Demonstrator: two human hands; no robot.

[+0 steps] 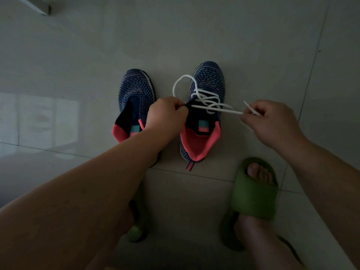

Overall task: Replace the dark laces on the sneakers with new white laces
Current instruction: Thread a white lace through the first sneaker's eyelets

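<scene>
A pale tiled floor [194, 36] fills the frame, its dark seams running across the lower half and down the right side. At lower right a bare foot [259, 176] sits in a green slide sandal [253, 199], toes showing through the open front. A second green sandal [135, 233] (mostly hidden) peeks out at lower centre. A light-coloured edge [37, 4] crosses the upper left corner.
</scene>
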